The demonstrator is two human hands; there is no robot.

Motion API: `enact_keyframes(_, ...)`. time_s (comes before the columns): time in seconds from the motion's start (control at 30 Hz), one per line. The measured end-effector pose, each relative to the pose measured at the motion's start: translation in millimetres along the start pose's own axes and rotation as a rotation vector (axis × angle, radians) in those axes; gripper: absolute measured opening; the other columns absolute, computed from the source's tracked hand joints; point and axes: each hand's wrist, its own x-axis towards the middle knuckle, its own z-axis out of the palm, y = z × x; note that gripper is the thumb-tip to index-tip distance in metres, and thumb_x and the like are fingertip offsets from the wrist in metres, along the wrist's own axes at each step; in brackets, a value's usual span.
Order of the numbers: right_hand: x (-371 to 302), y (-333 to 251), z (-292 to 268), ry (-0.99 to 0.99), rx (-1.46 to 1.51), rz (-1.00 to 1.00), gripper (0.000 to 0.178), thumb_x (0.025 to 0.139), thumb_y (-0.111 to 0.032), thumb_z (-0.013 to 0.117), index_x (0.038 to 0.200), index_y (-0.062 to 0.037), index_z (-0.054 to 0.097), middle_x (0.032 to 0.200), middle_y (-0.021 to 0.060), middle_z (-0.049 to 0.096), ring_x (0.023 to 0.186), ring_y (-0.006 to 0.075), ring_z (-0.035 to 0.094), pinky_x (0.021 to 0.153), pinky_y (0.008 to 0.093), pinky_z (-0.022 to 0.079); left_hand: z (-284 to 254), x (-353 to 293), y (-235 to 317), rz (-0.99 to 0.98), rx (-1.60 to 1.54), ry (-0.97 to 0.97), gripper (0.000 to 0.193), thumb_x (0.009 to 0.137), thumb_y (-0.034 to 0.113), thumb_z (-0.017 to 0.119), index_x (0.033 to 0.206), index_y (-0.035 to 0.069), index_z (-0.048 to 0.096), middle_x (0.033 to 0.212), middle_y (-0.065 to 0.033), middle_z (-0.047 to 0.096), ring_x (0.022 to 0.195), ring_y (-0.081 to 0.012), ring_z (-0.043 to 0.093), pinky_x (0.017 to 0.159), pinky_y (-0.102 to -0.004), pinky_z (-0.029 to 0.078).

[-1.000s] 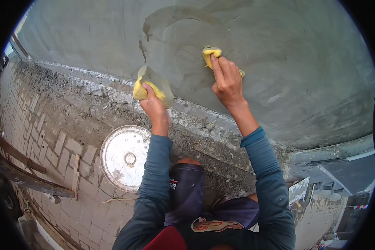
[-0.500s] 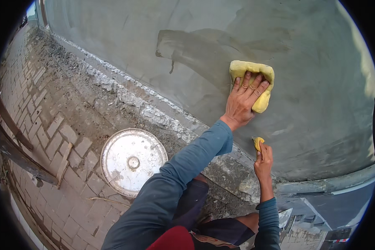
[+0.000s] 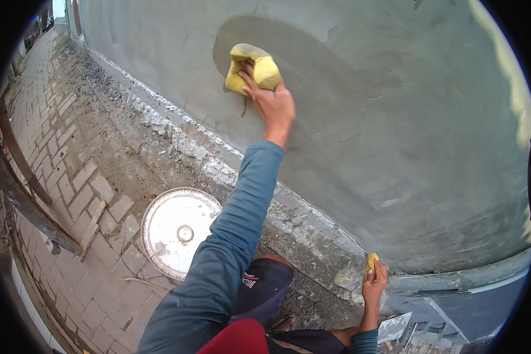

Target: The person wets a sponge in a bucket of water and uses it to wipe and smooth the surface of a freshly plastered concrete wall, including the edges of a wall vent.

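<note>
My left hand is closed round a thick yellow sponge, which is bent in its grip and held against the grey plastered wall. A darker, wet-looking patch spreads over the plaster around and to the right of the sponge. Lower down at the right, near the wall's bottom edge, my right hand pinches a small yellow sponge piece. Part of that piece is hidden by the fingers.
A round whitish lid-like disc lies on the brick paving, partly behind my left forearm. Rough broken concrete runs along the wall's foot. Curved dark bars and a wooden strip are at the left.
My left hand has slid the large sponge up and left across the wall, and the dark patch looks broader and smoother. My right hand has dropped lower with its small piece.
</note>
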Motion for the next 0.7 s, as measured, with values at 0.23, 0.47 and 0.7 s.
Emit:
enact_keyframes(0.23, 18, -29, 29, -0.107, 0.070, -0.106, 0.037, 0.085, 0.010, 0.056, 0.120, 0.0039, 0.065, 0.101, 0.0186, 0.061, 0.093, 0.0326, 0.062, 0.084, 0.0369, 0.049, 20, 34, 80, 0.968, 0.092, -0.365, 0.066, 0.080, 0.006, 0.065, 0.144, 0.014, 0.051, 0.151, -0.0067, 0.046, 0.145, -0.0279, 0.035, 0.120, -0.0465, 0.024)
enact_keyframes(0.47, 11, -5, 32, -0.116, 0.121, 0.031, 0.035, 0.083, 0.011, 0.058, 0.117, 0.0057, 0.066, 0.101, 0.0179, 0.061, 0.092, 0.0300, 0.063, 0.083, 0.0356, 0.050, -22, 197, -23, -0.018, -0.035, -0.085, 0.059, 0.085, 0.006, 0.048, 0.141, -0.009, 0.040, 0.150, -0.0286, 0.038, 0.142, -0.0428, 0.031, 0.120, -0.0408, 0.023)
enact_keyframes(0.7, 48, -45, 44, -0.118, 0.167, -0.118, 0.035, 0.083, 0.010, 0.059, 0.117, 0.0035, 0.067, 0.100, 0.0172, 0.063, 0.090, 0.0302, 0.063, 0.082, 0.0352, 0.050, 43, -27, 126, 0.607, -0.010, -0.401, 0.076, 0.079, 0.006, 0.062, 0.151, 0.005, 0.037, 0.159, -0.0140, 0.031, 0.151, -0.0386, 0.012, 0.121, -0.0568, 0.005)
